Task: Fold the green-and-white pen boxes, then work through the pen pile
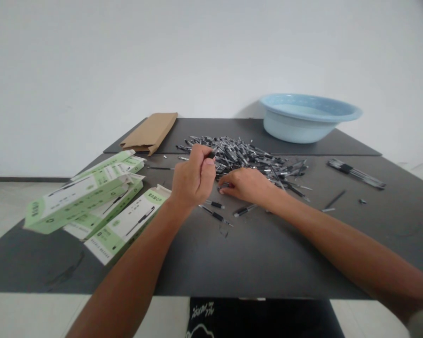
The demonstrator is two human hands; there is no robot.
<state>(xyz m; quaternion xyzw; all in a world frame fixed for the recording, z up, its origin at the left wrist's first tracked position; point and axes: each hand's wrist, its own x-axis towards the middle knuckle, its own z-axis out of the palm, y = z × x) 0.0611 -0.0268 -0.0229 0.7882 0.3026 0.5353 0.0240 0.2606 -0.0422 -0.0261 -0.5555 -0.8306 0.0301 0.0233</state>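
Note:
My left hand (194, 177) is raised at the near left side of a heap of pens (239, 152). Its fingers are closed round a pen (211, 154), whose black end sticks out by the thumb; the rest is hidden in the fist. At the near edge of the heap, my right hand (246, 184) is low over the table with thumb and fingers pinched together. Something small and dark shows between those fingertips, too little of it to name. Loose pens with black grips, such as one pen (216, 216), lie just in front of both hands.
Several green and white pen boxes (127, 225) lie at the left, with a brown paper bag (151, 131) behind them. A light blue basin (299, 126) stands at the back right. Nearer is a bundle of pens (356, 173), beside small loose parts (362, 201) on the dark table (268, 263).

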